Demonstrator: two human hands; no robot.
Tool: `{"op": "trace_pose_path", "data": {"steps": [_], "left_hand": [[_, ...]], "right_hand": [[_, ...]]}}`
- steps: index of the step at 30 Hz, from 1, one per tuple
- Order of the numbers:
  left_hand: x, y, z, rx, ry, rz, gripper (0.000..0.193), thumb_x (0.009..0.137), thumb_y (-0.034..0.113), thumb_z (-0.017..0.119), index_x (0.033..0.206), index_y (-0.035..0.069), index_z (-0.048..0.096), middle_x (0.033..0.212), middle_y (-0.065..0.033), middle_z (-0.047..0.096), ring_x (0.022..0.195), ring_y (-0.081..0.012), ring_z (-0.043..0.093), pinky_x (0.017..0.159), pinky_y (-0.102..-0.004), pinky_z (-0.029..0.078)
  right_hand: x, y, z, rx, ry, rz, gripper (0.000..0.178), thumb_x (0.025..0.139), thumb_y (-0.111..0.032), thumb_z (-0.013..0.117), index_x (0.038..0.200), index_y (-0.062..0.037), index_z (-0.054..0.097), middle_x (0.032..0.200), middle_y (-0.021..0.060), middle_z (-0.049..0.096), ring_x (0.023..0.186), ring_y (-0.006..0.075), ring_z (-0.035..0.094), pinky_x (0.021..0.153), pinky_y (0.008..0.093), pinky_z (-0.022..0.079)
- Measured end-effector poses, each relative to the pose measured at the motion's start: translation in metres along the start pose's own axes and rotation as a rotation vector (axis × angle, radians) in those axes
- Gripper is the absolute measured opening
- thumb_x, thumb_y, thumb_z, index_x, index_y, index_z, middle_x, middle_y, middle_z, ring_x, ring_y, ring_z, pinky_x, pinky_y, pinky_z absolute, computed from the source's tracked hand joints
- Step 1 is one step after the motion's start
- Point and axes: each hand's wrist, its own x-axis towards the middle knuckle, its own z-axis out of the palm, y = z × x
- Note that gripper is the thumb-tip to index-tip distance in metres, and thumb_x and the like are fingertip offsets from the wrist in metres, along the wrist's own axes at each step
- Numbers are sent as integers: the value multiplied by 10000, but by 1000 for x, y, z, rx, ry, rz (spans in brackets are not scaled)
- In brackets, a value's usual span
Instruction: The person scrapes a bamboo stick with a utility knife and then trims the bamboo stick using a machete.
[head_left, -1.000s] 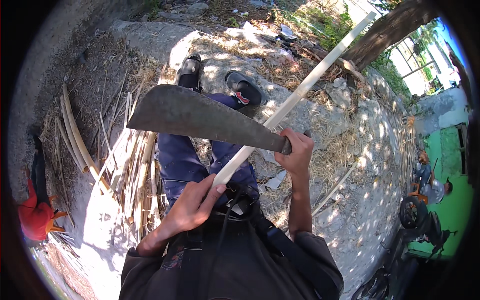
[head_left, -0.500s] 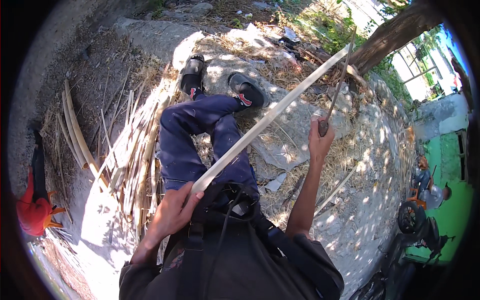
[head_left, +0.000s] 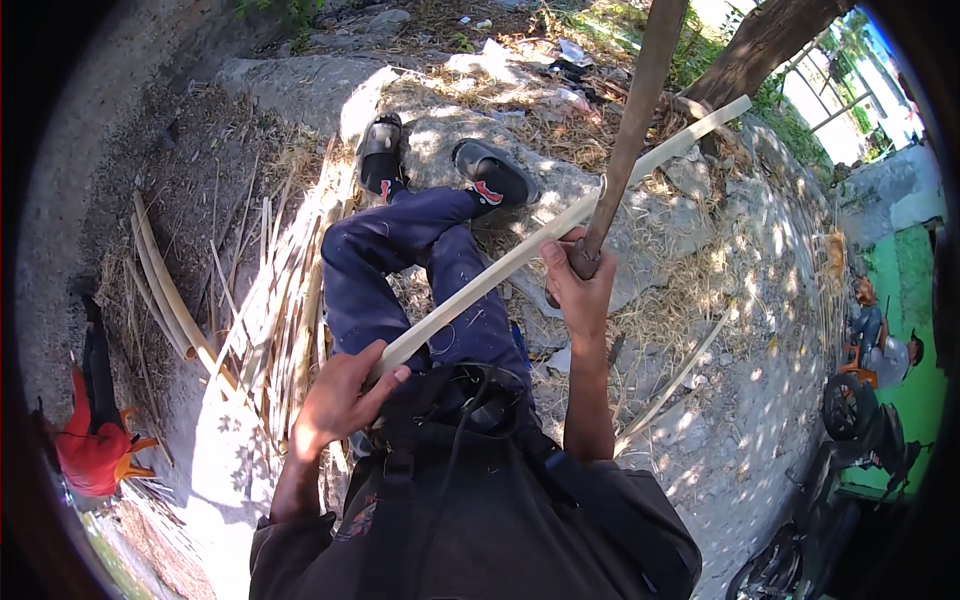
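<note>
Far left: a person in red (head_left: pixel 95 462) beside an orange chair (head_left: pixel 137 464), well apart from the hands.
Left ground: curved poles (head_left: pixel 165 290), then a pile of thin strips (head_left: pixel 268 335) close to the trousers (head_left: pixel 372 270).
Left hand (head_left: pixel 345 398): curled around the near end of a long pale strip (head_left: pixel 470 298), thumb along its lower side.
Pale strip: slants over the thighs, up and rightward past the right hand; its far end stands free in front of a tree trunk (head_left: pixel 770 50).
Right hand (head_left: pixel 582 298): clenched on the handle of a big knife (head_left: pixel 640 110); whether the thumb also touches the strip, I cannot tell.
Knife: blade points up and slightly right, crossing in front of the strip; seen narrow, so its cutting side is unclear.
Right ground: dry straw and one loose strip (head_left: pixel 675 385) beside the right forearm; dappled ground stretches on to a motorbike (head_left: pixel 880 435).
Far right: a seated person (head_left: pixel 888 357) before a green wall (head_left: pixel 915 285).
</note>
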Motion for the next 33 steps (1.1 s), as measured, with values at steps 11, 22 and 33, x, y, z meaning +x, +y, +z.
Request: {"op": "trace_pose_path", "data": {"steps": [11,22,33], "left_hand": [[47,31,7,200,440,250,336,959,290,804,1124,58,625,764,-122,646,675,-306,669,614,-444,495],[51,36,21,-169,225,212,272,1089,255,639,1090,-15,670,650,-203,534,549,-351,514,560,-432,394],[45,54,28,-187,255,293,198,1041,146,687,1147,-14,643,771,-243,666,716,-464,681,609,-510,475]], "right_hand": [[-18,-29,25,179,14,72,213,967,-150,829,1012,-19,668,667,-28,592,494,29,476,441,229,323],[-32,-15,-2,-610,-79,-241,201,872,-142,840,893,-42,667,630,17,581,516,114,576,507,336,422],[-43,0,13,-795,-222,-523,327,657,-135,847,941,-103,689,722,83,689,626,315,692,579,401,517]]}}
